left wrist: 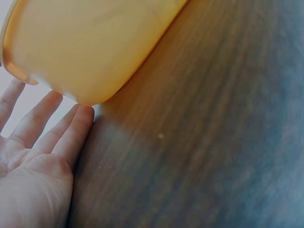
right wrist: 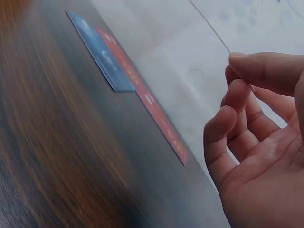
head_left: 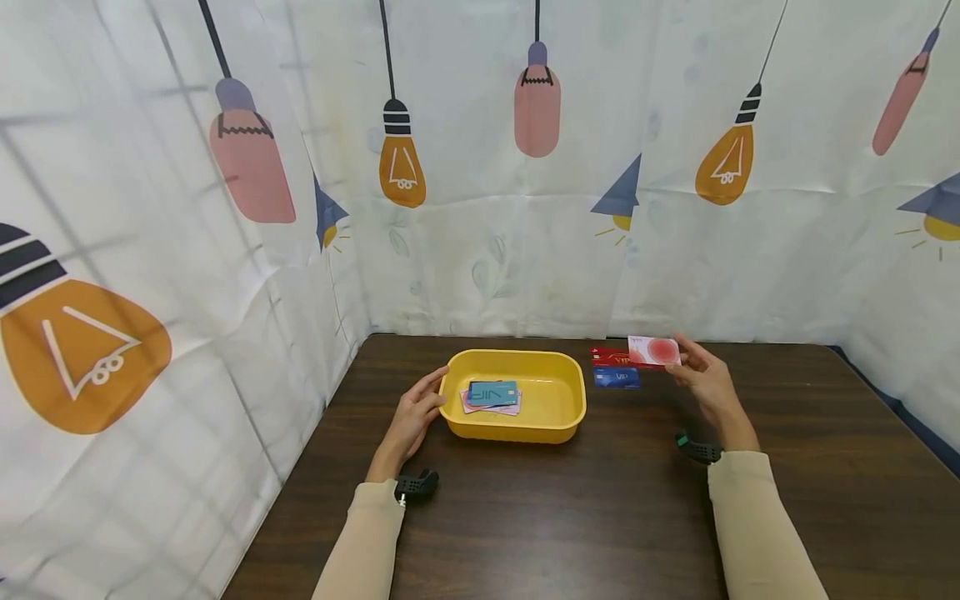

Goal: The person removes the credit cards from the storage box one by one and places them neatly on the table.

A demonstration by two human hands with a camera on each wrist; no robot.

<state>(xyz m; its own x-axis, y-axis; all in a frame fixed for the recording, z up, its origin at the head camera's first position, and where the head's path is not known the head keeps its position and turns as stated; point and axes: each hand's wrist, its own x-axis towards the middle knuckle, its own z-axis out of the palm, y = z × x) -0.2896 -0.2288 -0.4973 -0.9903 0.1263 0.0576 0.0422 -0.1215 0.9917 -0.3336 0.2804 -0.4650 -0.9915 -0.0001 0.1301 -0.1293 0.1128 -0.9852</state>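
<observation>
My right hand [head_left: 708,387] pinches a white and pink card [head_left: 641,348] by its right edge, between thumb and fingertips. In the right wrist view that card [right wrist: 209,24] appears edge-on as a thin line, raised above the table. Below it lie red cards [right wrist: 159,126] and a blue card [right wrist: 97,52], overlapping. My left hand [head_left: 411,421] touches the left end of a yellow tray [head_left: 517,433] with its fingers extended, fingertips against the wall in the left wrist view. Inside the tray, a teal card [head_left: 492,393] lies over pinkish cards [head_left: 512,409].
A dark brown wooden table [head_left: 555,517] carries everything. Behind it and to the left hangs a white curtain [head_left: 465,275] printed with lamps and bulbs, reaching the table's back edge.
</observation>
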